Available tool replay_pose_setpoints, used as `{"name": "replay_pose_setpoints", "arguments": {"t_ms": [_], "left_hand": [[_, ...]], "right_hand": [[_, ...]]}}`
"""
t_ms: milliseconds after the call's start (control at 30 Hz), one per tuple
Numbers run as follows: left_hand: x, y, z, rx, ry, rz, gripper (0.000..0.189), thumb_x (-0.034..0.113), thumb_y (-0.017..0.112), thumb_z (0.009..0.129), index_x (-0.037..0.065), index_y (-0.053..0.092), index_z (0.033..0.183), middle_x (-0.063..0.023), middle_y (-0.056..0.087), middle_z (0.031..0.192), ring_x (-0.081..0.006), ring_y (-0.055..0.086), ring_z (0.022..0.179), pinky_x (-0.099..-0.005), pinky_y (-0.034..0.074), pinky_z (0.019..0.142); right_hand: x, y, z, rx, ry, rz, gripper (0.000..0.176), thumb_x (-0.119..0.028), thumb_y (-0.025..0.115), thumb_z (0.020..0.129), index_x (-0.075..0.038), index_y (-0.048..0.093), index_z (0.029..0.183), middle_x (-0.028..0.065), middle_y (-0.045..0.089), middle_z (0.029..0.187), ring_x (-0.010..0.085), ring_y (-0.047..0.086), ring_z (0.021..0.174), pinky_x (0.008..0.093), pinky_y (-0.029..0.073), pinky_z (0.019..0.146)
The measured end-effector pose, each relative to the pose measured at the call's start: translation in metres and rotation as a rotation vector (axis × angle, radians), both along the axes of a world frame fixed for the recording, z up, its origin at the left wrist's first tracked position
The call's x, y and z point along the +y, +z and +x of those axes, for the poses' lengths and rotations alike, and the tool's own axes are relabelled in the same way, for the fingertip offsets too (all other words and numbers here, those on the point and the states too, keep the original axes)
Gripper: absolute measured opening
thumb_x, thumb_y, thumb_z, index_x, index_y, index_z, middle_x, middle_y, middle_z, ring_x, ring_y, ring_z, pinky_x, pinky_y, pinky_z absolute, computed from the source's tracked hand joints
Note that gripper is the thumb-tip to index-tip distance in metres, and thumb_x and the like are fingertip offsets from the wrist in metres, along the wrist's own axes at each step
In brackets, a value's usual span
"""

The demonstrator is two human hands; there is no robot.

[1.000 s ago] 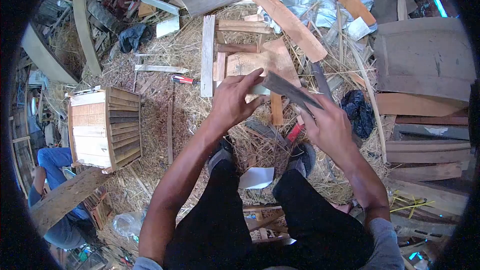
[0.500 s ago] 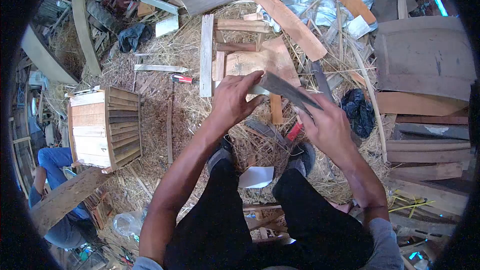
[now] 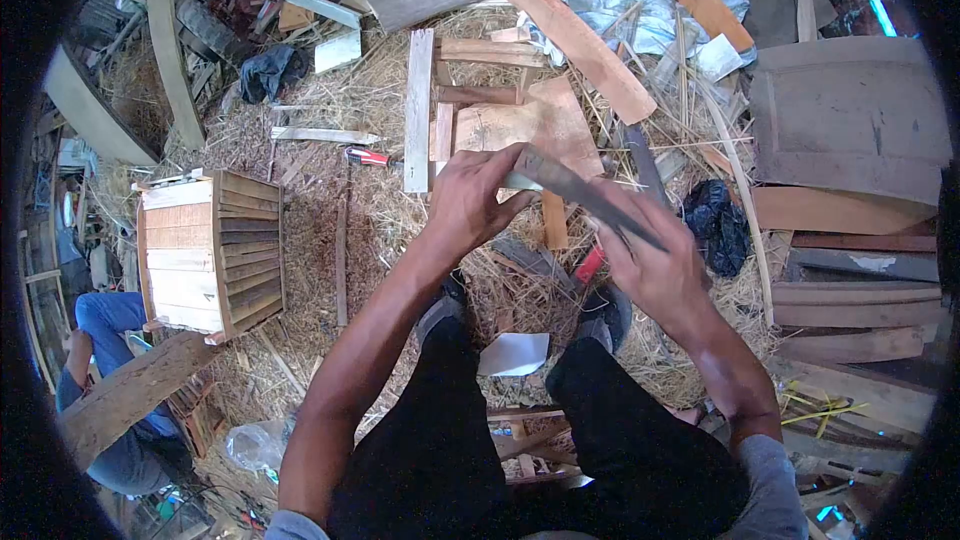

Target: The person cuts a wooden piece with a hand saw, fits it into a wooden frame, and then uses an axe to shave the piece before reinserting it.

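Note:
A narrow, dark grey strip that looks like a weathered wooden slat (image 3: pixel 585 194) is held up in front of me, slanting down to the right. My left hand (image 3: pixel 468 197) pinches its left end between thumb and fingers. Around its right end my right hand (image 3: pixel 655 255) is closed, with the strip's tip showing over the fingers. Below and beyond the hands, a light wooden board (image 3: pixel 530 125) lies on the straw among short battens. A red-handled tool (image 3: pixel 590 263) rests on the ground under my right hand, partly hidden.
To the left stands a slatted wooden box (image 3: pixel 185 255). A red-handled tool (image 3: pixel 368 157) lies on the straw, and a white piece (image 3: pixel 513 354) between my feet. A black plastic bag (image 3: pixel 716 227) and stacked boards (image 3: pixel 855 302) are on the right. Another person's leg (image 3: pixel 110 330) shows at left.
The strip has turned in my hands, so its broad face shows less and it looks narrower. My right hand has shifted slightly down and right; the left has barely moved.

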State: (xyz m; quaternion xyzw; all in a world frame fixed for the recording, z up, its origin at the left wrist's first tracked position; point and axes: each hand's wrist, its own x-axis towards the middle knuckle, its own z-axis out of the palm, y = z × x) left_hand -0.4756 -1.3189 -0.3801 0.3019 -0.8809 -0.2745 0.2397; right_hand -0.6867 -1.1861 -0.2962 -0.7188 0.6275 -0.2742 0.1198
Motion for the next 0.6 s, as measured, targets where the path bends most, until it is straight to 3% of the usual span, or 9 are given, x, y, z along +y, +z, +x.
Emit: {"name": "replay_pose_setpoints", "arguments": {"t_ms": [167,267,367,467,600], "left_hand": [[-0.001,-0.003,-0.001,0.015,0.019,0.003,0.063,0.022,0.083,0.074,0.007,0.058,0.129,-0.0118,0.073,0.102,-0.0318,0.069,0.094,-0.0417,0.05,0.084],[0.0,0.0,-0.001,-0.004,0.019,-0.004,0.061,0.022,0.083,0.074,0.006,0.059,0.128,-0.0118,0.073,0.102,-0.0315,0.069,0.094,-0.0417,0.051,0.084],[-0.001,-0.004,-0.001,0.02,0.009,-0.017,0.06,0.023,0.083,0.074,0.006,0.06,0.127,-0.0113,0.073,0.101,-0.0311,0.069,0.093,-0.0415,0.051,0.084],[0.0,0.001,-0.001,-0.041,0.027,-0.001,0.06,0.025,0.083,0.074,0.006,0.06,0.127,-0.0111,0.073,0.102,-0.0308,0.069,0.094,-0.041,0.051,0.085],[0.002,0.001,-0.001,-0.019,0.034,-0.018,0.058,0.026,0.082,0.076,0.008,0.061,0.127,-0.0107,0.073,0.106,-0.03,0.069,0.097,-0.0403,0.051,0.086]], "right_hand": [[0.001,-0.011,-0.002,0.006,-0.025,0.165,0.052,-0.005,0.066,0.087,-0.008,0.055,0.138,0.0146,0.065,0.1,0.0344,0.066,0.084,0.0445,0.055,0.075],[0.003,0.002,0.004,-0.056,-0.018,0.004,0.051,-0.006,0.066,0.088,-0.009,0.056,0.137,0.0157,0.066,0.102,0.0353,0.067,0.086,0.0444,0.055,0.075],[0.002,0.01,0.011,-0.142,-0.102,0.162,0.031,-0.009,0.068,0.088,-0.002,0.069,0.118,0.0219,0.069,0.113,0.0368,0.069,0.098,0.0408,0.056,0.084],[0.003,-0.015,0.003,-0.124,-0.11,0.249,0.03,-0.009,0.07,0.087,-0.002,0.07,0.116,0.0229,0.069,0.111,0.0358,0.07,0.098,0.0404,0.055,0.085],[0.006,-0.006,0.006,-0.282,-0.186,0.089,0.03,-0.007,0.073,0.086,0.004,0.068,0.114,0.0229,0.072,0.105,0.0324,0.073,0.093,0.0384,0.057,0.079]]}}
